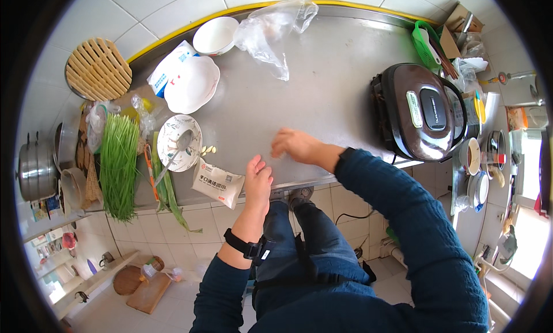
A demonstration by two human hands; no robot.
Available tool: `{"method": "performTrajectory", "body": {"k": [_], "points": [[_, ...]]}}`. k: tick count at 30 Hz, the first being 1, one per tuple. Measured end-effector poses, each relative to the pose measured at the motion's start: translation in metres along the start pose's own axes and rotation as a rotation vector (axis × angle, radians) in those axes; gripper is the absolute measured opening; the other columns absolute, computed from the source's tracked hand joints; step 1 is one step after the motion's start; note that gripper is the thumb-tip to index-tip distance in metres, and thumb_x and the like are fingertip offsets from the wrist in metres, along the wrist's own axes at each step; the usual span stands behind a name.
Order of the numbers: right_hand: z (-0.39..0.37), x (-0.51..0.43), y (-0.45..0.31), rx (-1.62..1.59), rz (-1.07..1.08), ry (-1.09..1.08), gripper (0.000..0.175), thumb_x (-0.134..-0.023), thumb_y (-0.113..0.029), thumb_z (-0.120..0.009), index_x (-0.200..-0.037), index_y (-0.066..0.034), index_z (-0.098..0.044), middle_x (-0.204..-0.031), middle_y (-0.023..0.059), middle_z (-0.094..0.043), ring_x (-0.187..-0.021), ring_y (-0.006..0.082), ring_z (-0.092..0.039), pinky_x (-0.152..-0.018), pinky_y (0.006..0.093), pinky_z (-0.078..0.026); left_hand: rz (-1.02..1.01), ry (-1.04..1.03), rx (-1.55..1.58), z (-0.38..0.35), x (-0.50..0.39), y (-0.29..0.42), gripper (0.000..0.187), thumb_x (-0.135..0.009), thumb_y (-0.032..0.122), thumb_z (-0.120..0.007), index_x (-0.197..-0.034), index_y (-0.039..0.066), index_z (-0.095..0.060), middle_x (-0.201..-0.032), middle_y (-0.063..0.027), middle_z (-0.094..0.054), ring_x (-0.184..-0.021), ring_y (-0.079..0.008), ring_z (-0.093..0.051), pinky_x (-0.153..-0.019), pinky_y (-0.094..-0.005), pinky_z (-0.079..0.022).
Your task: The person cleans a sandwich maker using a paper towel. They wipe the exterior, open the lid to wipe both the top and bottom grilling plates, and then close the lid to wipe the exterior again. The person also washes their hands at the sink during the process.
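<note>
My left hand is at the counter's front edge with its fingers slightly apart, and nothing shows in it. My right hand hovers over or touches the steel counter. Its fingers are bent down and blurred, so whatever may lie under them is hidden. Left of my left hand lies a soft pack of wipes that bears writing. Several peeled garlic cloves rest behind the pack. Beside them is a patterned plate with a metal spoon lying in it.
A brown rice cooker stands at the right. To the left are garlic chives, green onion and an orange-handled tool. Farther back are a scalloped white bowl, a round white bowl and a clear plastic bag.
</note>
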State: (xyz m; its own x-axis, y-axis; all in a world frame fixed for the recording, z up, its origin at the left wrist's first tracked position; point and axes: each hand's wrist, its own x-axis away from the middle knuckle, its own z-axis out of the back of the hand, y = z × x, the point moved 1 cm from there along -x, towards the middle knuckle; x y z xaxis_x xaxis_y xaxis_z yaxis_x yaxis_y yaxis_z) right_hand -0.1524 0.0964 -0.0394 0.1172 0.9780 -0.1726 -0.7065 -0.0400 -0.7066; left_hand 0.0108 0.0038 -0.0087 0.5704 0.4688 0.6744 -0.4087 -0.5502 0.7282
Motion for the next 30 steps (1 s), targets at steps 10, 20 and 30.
{"method": "performTrajectory", "body": {"k": [10,20,30], "points": [[0.048,0.099,-0.004,0.289,-0.723,0.56,0.032,-0.076,0.005,-0.057,-0.101,-0.0088,-0.071,-0.109,0.0059,-0.067,-0.101,0.0301,-0.056,-0.09,0.0361,-0.047,0.02,-0.127,-0.136,-0.015,0.005,0.0,0.053,-0.091,0.012,-0.054,-0.141,0.009,-0.036,-0.139,-0.0139,-0.038,-0.122,-0.0209,-0.043,-0.1,-0.0373,-0.038],[-0.043,0.076,-0.07,0.185,-0.821,0.839,0.037,-0.076,0.011,-0.057,-0.103,-0.0085,-0.071,-0.11,0.0069,-0.067,-0.096,0.0263,-0.059,-0.087,0.0344,-0.049,0.03,-0.266,-0.196,0.017,0.005,0.002,0.057,-0.091,0.011,-0.055,-0.143,0.012,-0.034,-0.14,-0.0141,-0.037,-0.12,-0.0211,-0.044,-0.1,-0.0377,-0.039],[-0.06,0.092,-0.06,0.533,-1.092,1.063,0.038,-0.077,0.006,-0.056,-0.109,-0.0082,-0.069,-0.12,0.0053,-0.065,-0.099,0.0292,-0.055,-0.092,0.0354,-0.047,0.096,-0.444,-0.336,0.06,0.005,-0.001,0.061,-0.091,0.012,-0.057,-0.146,0.015,-0.032,-0.139,-0.0123,-0.037,-0.117,-0.0195,-0.044,-0.097,-0.0354,-0.04]]}}
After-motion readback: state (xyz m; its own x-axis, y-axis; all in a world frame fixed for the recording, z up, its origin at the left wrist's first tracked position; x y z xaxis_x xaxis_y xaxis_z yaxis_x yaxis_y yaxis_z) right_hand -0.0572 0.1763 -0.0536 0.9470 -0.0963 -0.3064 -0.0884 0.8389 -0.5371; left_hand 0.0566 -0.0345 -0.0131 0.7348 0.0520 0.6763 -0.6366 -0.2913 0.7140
